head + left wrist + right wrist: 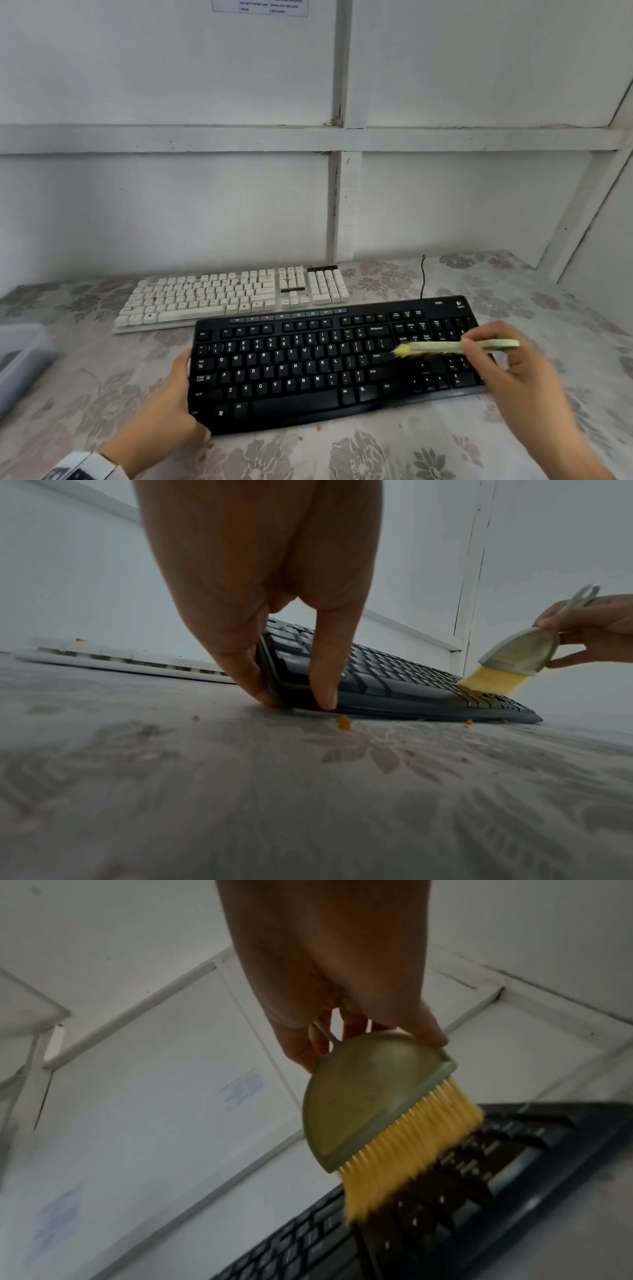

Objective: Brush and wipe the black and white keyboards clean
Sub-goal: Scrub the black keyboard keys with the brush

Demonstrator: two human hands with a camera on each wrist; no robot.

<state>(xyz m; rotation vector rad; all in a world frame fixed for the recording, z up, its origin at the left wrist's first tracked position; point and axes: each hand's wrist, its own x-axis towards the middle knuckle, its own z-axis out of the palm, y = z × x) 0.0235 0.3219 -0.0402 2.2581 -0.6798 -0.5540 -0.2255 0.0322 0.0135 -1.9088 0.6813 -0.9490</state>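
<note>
- Currently right hand (496,363) grips brush (455,347), bristles on black keyboard (308,370) near arrow keys, blurred.
- Left hand (168,397) pinches its left edge.
- White keyboard (233,294) behind, front edge partly hidden.

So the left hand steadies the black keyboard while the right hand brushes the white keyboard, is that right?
Not quite. The right hand holds the brush on the black keyboard, not the white keyboard; the head view shows it. The left hand does steady the black keyboard.

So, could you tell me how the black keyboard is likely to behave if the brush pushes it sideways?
The keyboard probably stays rigid. On smooth cloth it might slide, hence the left hand bracing its end.
</note>
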